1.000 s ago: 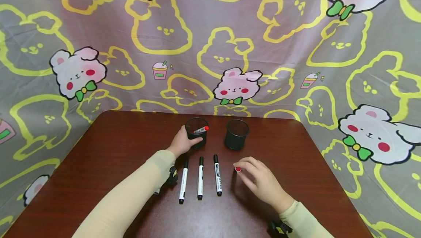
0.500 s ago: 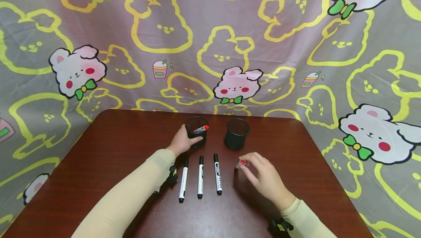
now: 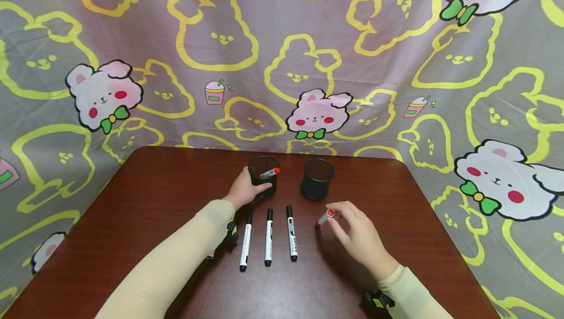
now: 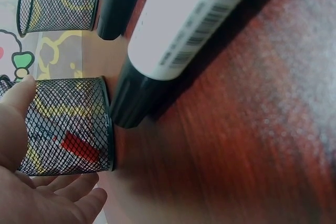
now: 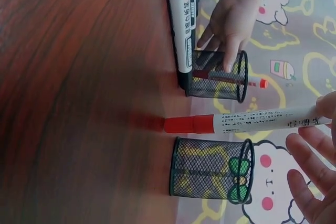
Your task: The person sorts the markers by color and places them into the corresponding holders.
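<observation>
My left hand (image 3: 242,191) holds a black mesh pen cup (image 4: 68,98), thumb across the near side and fingers round the other. In that cup leans a red marker (image 3: 270,173), its red end above the rim. My right hand (image 3: 359,235) pinches another red marker (image 5: 236,123) by its upper end between thumb and fingertips. This marker stands tilted, red cap downward at the tabletop; whether it touches the wood I cannot tell. Beyond it is a second mesh pen cup (image 3: 316,187), with no pen visible in it.
Three black-capped white markers, left (image 3: 246,243), middle (image 3: 269,237) and right (image 3: 292,234), lie side by side on the brown table (image 3: 176,177) between the hands. A patterned cloth (image 3: 264,79) hangs behind the table and at its sides.
My right hand has moved slightly up and to the right, tipping the red marker so that more of its barrel shows. The left hand and its cup stay put.
</observation>
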Motion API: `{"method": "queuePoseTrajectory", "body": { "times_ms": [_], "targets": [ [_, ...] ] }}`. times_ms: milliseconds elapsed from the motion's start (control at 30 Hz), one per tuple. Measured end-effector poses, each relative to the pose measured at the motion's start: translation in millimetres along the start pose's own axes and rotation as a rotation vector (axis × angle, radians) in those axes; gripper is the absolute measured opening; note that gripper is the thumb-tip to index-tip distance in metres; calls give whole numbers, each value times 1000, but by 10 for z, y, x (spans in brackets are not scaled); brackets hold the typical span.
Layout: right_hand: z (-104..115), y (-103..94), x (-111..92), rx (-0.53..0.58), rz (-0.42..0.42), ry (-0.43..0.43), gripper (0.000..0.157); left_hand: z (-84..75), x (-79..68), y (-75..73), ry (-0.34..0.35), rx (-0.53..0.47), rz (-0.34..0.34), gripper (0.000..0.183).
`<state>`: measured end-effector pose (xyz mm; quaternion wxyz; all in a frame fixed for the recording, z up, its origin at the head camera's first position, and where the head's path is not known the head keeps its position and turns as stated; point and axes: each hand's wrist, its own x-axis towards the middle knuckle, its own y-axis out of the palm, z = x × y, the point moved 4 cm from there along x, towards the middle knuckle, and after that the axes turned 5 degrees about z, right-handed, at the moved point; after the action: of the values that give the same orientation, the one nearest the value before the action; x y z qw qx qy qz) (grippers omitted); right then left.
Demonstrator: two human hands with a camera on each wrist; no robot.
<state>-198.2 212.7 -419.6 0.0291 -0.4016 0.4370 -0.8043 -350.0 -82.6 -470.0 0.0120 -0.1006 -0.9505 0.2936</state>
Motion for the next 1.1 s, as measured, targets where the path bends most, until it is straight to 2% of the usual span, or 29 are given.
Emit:
{"method": "queuePoseTrajectory", "body": {
  "times_ms": [500, 1100],
  "targets": [
    [-34, -46, 3, -21, 12, 38, 33, -26, -16, -3, 10, 8, -1, 85],
    [-59, -75, -10, -18, -25, 56, 34, -30, -18, -13, 11, -5, 9, 85]
  ]
}}
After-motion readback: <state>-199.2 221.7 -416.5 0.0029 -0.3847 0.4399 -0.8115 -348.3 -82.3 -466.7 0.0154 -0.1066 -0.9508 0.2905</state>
